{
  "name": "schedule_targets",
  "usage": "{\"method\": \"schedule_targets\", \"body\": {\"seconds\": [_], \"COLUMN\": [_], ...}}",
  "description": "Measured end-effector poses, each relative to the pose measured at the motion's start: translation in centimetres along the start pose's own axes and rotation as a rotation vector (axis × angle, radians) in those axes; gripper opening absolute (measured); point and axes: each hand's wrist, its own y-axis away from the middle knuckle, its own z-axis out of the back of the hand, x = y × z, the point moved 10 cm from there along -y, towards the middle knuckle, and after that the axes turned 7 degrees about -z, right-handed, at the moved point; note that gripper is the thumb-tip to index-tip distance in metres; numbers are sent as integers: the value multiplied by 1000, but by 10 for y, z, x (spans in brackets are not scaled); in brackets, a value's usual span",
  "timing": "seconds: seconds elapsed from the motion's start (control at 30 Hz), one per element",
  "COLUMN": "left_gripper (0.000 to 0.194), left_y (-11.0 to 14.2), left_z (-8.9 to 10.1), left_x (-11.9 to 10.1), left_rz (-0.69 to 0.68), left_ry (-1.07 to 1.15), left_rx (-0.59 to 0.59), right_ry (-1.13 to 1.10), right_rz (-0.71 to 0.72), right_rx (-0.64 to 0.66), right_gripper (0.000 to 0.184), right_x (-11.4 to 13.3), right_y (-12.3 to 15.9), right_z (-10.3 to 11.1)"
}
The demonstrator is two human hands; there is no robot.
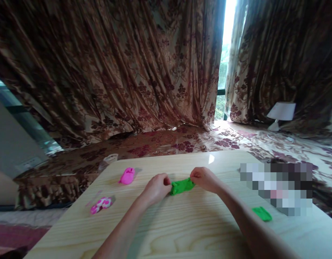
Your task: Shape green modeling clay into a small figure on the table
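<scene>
A bright green sock point(182, 186) is stretched out low over the middle of the table, its cloth bunched at both ends. My left hand point(158, 186) pinches its left end between thumb and fingers. At the opposite end, my right hand point(205, 178) grips the upper right corner in the same way. A second green piece of cloth point(262, 213), folded flat, lies to the right, partly hidden by my right forearm. On the left are a rolled pink sock point(127, 176) and, closer to me, a white bundle with pink spots point(101, 205).
The pale wooden table point(160, 230) reaches a ledge covered in floral cloth point(182, 144). A clear plastic item point(109, 161) sits by its far left corner. A pixelated patch hides the right side. A white lamp point(281, 111) stands beside patterned curtains point(128, 64).
</scene>
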Motion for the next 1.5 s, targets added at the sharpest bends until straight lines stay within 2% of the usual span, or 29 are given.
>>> {"method": "schedule_targets", "body": {"seconds": [0.07,0.13,0.23,0.3,0.4,0.5,0.6,0.7,0.9,1.03,1.17,1.33,1.4,1.5], "left_gripper": [4,13,32,33,26,25,25,22,10,12,22,26,28,31], "left_y": [-2,-10,-33,-55,-90,-120,-142,-156,-168,-167,-159,-145,-136,-112], "left_z": [0,-3,-19,-38,-79,-119,-148,-162,-161,-152,-146,-144,-137,-116], "left_x": [-5,-14,-36,-54,-80,-98,-106,-104,-98,-101,-119,-141,-145,-149], "left_rz": [25,59,102,115,120,109,86,52,-72,-137,-243,-360,-376,-428], "left_ry": [99,216,374,435,448,386,279,147,-155,-289,-330,-326,-315,-279], "left_rx": [-4,3,50,96,162,191,188,171,125,92,60,58,50,45], "right_ry": [-74,-143,-209,-211,-154,-58,39,126,275,331,355,395,411,413], "right_rz": [-24,-53,-96,-126,-165,-203,-240,-258,-295,-288,-209,-143,-133,-78], "right_rx": [-2,-11,-31,-59,-123,-181,-220,-243,-257,-254,-288,-236,-253,-286], "right_gripper": [14,19,25,25,22,19,18,18,19,20,26,19,21,25], "right_x": [0,-2,-12,-27,-58,-92,-120,-138,-157,-154,-131,-102,-90,-67], "right_y": [0,-1,-6,-10,-15,-21,-29,-39,-46,-37,-26,-13,3,47], "right_z": [5,18,54,87,139,177,194,194,181,188,196,184,189,202]}}
